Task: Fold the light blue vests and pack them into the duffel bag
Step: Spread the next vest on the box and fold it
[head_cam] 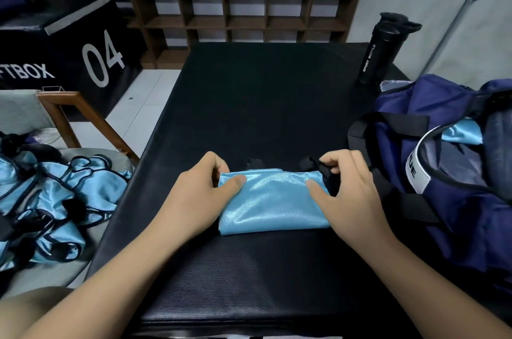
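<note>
A folded light blue vest (273,203) with black trim lies on the black padded table (249,106). My left hand (199,192) pinches the vest's far left corner between thumb and curled fingers. My right hand (346,189) pinches its far right corner, fingers curled round the black trim. The navy duffel bag (443,200) stands unzipped on the table at the right, with light blue fabric (462,132) showing inside it. A heap of unfolded light blue vests (55,200) lies on the chair at the left.
A black sport bottle (379,50) stands at the table's far right, behind the bag. A grey chair with a wooden arm (83,117) sits left of the table. A black box marked 04 (69,48) and a wooden shelf unit (243,12) stand beyond.
</note>
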Demonstrator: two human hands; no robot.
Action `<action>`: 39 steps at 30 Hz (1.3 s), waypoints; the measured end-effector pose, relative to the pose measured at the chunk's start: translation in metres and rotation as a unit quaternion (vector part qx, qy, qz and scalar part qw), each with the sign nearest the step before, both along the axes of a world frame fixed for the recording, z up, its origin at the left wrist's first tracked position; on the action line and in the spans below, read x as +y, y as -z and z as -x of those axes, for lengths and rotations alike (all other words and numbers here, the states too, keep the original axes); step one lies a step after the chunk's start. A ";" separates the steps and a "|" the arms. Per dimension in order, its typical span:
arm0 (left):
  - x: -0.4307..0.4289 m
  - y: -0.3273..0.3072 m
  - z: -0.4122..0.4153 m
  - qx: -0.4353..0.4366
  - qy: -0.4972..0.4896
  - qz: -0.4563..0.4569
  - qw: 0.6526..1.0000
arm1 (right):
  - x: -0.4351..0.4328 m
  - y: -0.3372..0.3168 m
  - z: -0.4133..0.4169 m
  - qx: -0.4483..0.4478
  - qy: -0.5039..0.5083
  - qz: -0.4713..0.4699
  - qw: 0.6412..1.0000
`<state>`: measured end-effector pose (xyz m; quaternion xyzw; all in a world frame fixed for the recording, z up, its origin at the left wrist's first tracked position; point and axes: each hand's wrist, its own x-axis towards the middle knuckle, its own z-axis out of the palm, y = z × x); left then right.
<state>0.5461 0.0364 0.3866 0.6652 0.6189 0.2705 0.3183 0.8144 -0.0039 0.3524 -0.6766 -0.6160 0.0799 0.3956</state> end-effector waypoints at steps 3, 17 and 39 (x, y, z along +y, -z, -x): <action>-0.002 -0.005 -0.005 -0.094 0.005 0.011 0.996 | 0.000 0.000 -0.001 -0.027 -0.006 -0.009 1.000; -0.016 -0.130 -0.025 -0.115 0.202 -0.031 0.972 | -0.003 -0.132 0.007 0.013 -0.306 0.118 0.945; 0.008 -0.168 -0.229 -0.246 0.250 -0.132 0.927 | -0.041 -0.250 -0.214 0.003 -0.180 0.159 0.971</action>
